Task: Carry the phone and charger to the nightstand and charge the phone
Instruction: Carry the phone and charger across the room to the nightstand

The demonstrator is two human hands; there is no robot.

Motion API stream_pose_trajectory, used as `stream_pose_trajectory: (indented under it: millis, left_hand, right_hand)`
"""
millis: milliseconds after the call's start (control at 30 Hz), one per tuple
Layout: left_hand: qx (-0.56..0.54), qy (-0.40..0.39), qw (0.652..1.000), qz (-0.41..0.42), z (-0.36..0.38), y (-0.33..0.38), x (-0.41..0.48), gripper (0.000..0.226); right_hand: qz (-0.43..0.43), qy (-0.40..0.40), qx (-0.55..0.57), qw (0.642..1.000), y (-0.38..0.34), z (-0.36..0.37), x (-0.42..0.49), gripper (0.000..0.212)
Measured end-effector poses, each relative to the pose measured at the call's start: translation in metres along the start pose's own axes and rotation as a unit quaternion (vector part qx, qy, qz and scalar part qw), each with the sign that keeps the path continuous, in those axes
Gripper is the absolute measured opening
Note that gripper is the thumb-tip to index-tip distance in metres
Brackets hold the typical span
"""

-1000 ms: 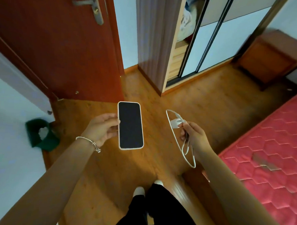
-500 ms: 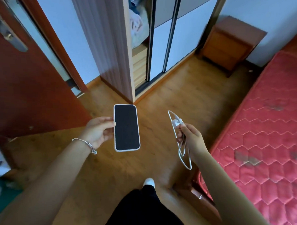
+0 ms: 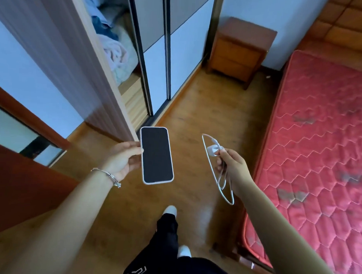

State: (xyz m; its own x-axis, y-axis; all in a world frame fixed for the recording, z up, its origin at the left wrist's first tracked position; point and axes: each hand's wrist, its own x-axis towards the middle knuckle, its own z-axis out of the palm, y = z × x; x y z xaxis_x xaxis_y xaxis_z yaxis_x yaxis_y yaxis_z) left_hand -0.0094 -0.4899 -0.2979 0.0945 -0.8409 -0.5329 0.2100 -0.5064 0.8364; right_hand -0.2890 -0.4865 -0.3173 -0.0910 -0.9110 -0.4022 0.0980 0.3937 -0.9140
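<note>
Left grip (image 3: pixel 124 159) around phone (image 3: pixel 156 155)

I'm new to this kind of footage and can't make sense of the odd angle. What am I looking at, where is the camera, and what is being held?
There is no machine here: a person wears one wide-angle camera on the head, looking forward and down, so you see their own arms, legs and the wooden floor. The left hand holds a phone by its edge, dark screen up. The right hand grips a white charger with its cable hanging in loops. Ahead, against the wall, stands a wooden nightstand, its top bare as far as it shows. A red mattress lies to the right and a wardrobe with sliding doors to the left. Nothing is plugged in yet.
</note>
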Motion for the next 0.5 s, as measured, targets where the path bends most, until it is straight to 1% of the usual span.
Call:
stream_pose_trajectory:
  millis: [233, 433, 500]
  left_hand:
    - [0.032, -0.044, 0.999, -0.004, 0.015, 0.060, 0.080, 0.023]
    - [0.070, -0.086, 0.994, -0.019, 0.041, 0.088, 0.134, 0.022]
    - [0.088, -0.095, 0.991, -0.021, 0.054, 0.095, 0.154, 0.025]
  right_hand:
    - [0.000, 0.056, 0.034, 0.998, -0.031, 0.019, 0.059, 0.025]
    - [-0.004, 0.089, 0.056, 0.994, -0.044, 0.013, 0.107, 0.026]
    - [0.002, 0.091, 0.050, 0.995, -0.049, 0.008, 0.125, 0.026]
